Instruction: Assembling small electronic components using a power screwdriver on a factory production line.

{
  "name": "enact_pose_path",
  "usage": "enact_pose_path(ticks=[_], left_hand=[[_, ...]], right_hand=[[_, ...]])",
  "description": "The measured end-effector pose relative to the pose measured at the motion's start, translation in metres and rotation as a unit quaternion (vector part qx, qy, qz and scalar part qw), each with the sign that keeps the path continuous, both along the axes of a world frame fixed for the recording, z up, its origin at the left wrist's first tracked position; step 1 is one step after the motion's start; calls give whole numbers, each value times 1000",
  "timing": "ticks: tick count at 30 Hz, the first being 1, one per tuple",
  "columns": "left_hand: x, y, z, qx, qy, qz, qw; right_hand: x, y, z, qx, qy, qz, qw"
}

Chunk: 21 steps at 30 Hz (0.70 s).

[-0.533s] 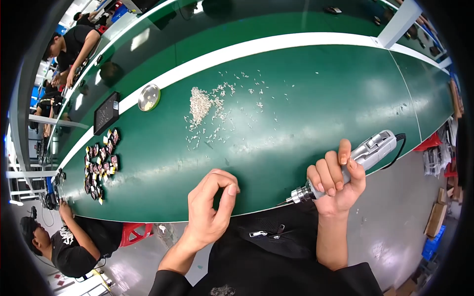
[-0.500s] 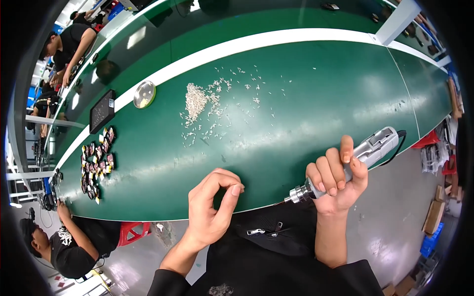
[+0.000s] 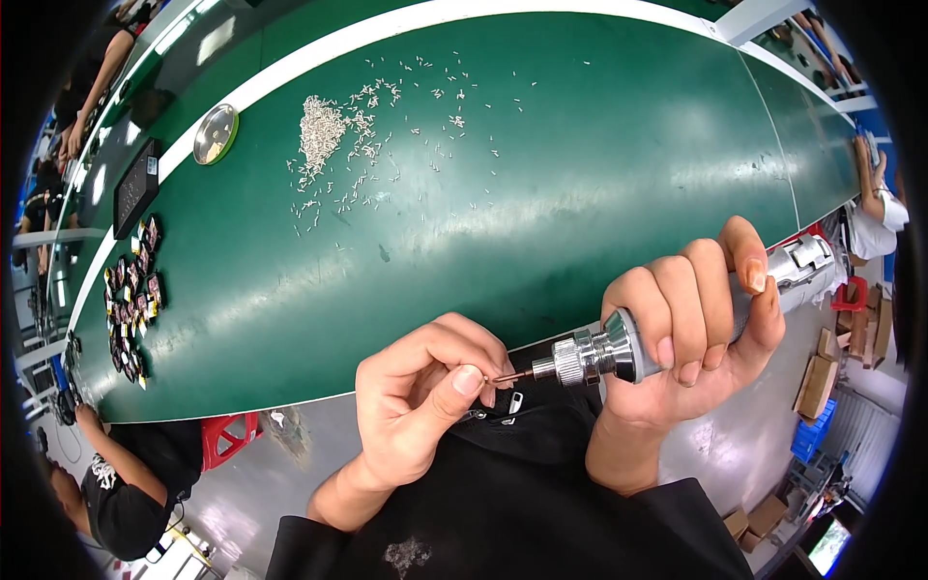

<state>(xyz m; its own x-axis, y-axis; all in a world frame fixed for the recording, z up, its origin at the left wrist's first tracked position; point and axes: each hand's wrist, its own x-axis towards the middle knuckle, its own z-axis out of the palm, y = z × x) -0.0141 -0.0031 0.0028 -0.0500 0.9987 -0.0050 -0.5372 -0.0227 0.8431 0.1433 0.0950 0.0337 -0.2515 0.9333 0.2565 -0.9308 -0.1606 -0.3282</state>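
Note:
My right hand (image 3: 686, 333) is wrapped round a silver electric screwdriver (image 3: 585, 358), held level and pointing left in front of my chest. Its thin bit (image 3: 514, 376) reaches the fingertips of my left hand (image 3: 411, 401). Thumb and index finger there are pinched together at the bit's tip, and whatever tiny piece they hold is too small to name. Beyond both hands, a heap of small silvery screw-like pieces (image 3: 320, 135) lies on the green table (image 3: 541, 222), with many more scattered to its right.
At the table's left stand a round dish (image 3: 215, 133) with small yellowish bits, a black tray (image 3: 136, 188) and a cluster of small black parts (image 3: 132, 300). A co-worker in black (image 3: 135, 493) sits lower left near a red stool (image 3: 230, 440). Another person's white sleeve (image 3: 875, 227) shows far right.
My hands have come together: the screwdriver has swung more level and its bit now meets my left fingertips. The view has shifted, so the table's things sit further left and higher.

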Motion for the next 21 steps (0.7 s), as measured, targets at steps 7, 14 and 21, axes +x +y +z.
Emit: enact_pose_path(ticks=[7,14,21], left_hand=[[-2,-2,0,-9,3,-1,1000],[-3,1,0,13,103,23,994],[6,8,1,62,286,68,954]], right_hand=[[-4,-4,2,-1,-12,-9,1000],[-1,-8,6,42,-46,-15,998],[4,-8,3,28,-64,-27,997]])
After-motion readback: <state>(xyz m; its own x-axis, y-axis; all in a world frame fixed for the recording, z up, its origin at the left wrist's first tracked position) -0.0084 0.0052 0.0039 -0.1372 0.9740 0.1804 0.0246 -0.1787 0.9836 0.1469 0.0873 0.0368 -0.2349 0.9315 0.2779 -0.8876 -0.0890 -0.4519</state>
